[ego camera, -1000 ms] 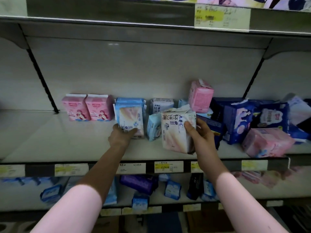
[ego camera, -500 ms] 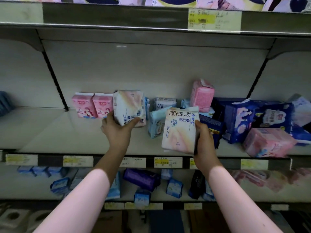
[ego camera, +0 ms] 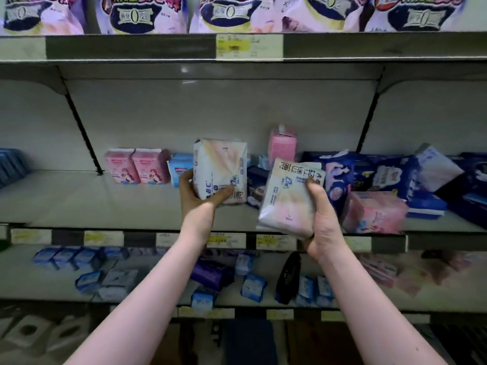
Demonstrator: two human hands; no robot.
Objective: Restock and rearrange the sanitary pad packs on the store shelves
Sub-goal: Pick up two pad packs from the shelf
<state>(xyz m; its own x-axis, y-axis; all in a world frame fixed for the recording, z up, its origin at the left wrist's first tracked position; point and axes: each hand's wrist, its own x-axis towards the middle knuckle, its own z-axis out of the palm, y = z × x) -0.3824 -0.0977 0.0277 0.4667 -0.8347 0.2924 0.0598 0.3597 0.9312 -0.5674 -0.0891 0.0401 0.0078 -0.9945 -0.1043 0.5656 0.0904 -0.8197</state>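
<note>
The left hand (ego camera: 196, 196) curls around a white pack (ego camera: 220, 167), thumb across its front, holding it upright above the middle shelf (ego camera: 79, 201). The right hand (ego camera: 322, 219) grips a second white pack (ego camera: 287, 198) over the shelf's front edge. A second ago the left pack stood in the shelf row; now it is lifted clear.

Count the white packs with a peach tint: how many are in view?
2. The left pack is held up by the left hand over the middle shelf; the right pack is held tilted by the right hand. More may be hidden behind them.
</note>
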